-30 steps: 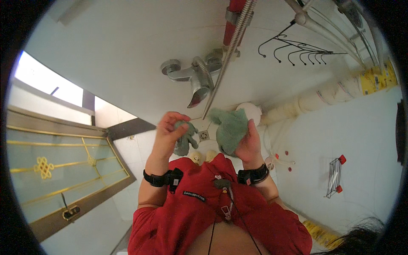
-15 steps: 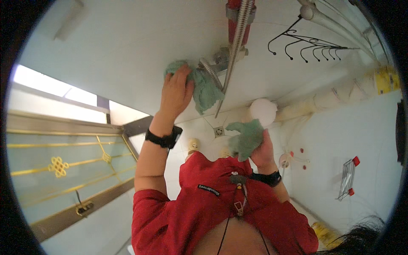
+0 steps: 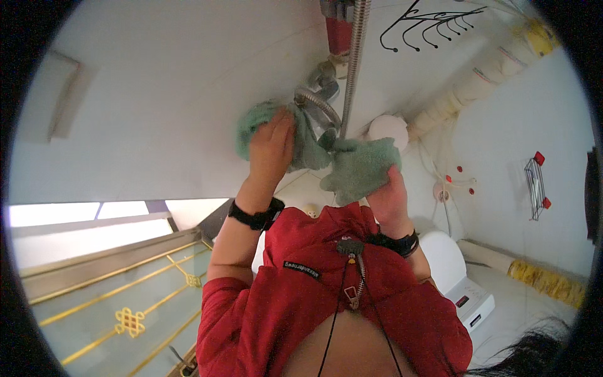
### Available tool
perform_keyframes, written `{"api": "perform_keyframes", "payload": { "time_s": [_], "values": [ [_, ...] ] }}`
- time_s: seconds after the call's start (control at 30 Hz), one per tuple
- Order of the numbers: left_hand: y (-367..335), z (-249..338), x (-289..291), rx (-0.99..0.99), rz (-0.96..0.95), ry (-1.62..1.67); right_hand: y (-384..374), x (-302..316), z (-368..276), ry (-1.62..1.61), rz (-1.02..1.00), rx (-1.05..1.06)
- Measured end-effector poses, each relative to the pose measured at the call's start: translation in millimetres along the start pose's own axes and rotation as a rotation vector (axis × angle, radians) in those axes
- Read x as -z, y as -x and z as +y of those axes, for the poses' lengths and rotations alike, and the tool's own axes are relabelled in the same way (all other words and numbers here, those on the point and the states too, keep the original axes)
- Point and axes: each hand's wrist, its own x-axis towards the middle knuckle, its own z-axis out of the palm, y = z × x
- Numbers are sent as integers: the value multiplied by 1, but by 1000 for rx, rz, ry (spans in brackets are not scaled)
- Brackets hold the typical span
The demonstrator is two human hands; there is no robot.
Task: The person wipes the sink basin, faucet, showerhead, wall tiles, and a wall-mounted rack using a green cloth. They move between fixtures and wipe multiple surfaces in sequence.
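My left hand [image 3: 271, 144] presses a green cloth [image 3: 248, 129] against the pale wall, fingers bent over it. Part of that cloth hangs beside a chrome tap fitting [image 3: 322, 85] and its looped metal hose [image 3: 321, 107]. Lower and to the right, my right hand [image 3: 389, 202] grips a second green piece of cloth [image 3: 364, 173], thumb on top and the other fingers hidden beneath. The two green pieces meet or overlap just under the tap; I cannot tell whether they are joined. A straight flexible metal hose [image 3: 356, 56] runs upward from there.
A red pipe section [image 3: 339, 36] stands above the tap. Black wall hooks [image 3: 433, 28] hang upper right, above a wrapped pipe [image 3: 468, 88] and a white round object [image 3: 387, 132]. A wire rack [image 3: 535, 188] is on the right wall. A gold-trimmed door [image 3: 125, 295] stands at left.
My right hand has raised its cloth up and left, toward the tap and the other cloth. My left hand has shifted slightly right and down, still on the wall. The view has tilted.
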Motion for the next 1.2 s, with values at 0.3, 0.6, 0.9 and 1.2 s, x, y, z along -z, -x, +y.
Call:
{"api": "perform_keyframes", "payload": {
  "time_s": [0.3, 0.6, 0.9, 1.2],
  "values": [
    [67, -21, 27, 272, 129, 223, -21, -26, 55, 1702, -134, 809],
    [57, -24, 34, 196, 294, 349, -78, -55, 59, 2188, -106, 846],
    [18, -15, 32, 89, 178, 349, -71, -65, 55, 2119, 29, 870],
    [-14, -15, 14, -113, 13, 176, -62, -58, 53, 1910, 126, 825]
  ]
}}
